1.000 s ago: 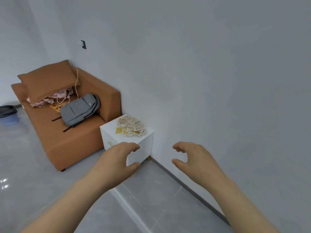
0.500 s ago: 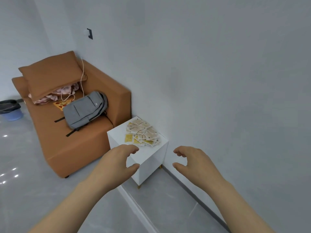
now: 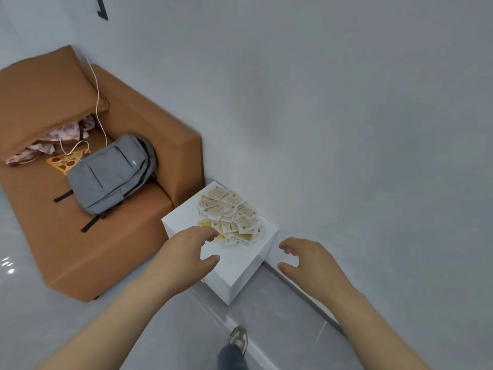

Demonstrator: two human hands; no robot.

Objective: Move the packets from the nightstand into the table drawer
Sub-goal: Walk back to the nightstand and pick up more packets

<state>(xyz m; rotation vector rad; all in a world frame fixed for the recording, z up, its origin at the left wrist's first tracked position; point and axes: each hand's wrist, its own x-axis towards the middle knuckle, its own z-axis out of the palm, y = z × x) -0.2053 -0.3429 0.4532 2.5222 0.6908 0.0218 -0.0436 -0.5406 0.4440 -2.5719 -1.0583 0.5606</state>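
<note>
even, fairly bright light all over, shadows soft and faint. small white glints on the glossy floor [image 3: 16, 289] at far left. the wide-angle bend tilts the wall [image 3: 346, 102] and sofa [image 3: 120, 241] outward near the edges. print on the packets [image 3: 232, 217] is smeared and unreadable.

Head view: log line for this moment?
phase: pre-grasp | left hand: open, empty | right hand: open, empty | packets: piled on nightstand

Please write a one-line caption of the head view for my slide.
The left hand and right hand, both empty, reach toward the packets piled on the white nightstand beside an orange sofa.
</note>
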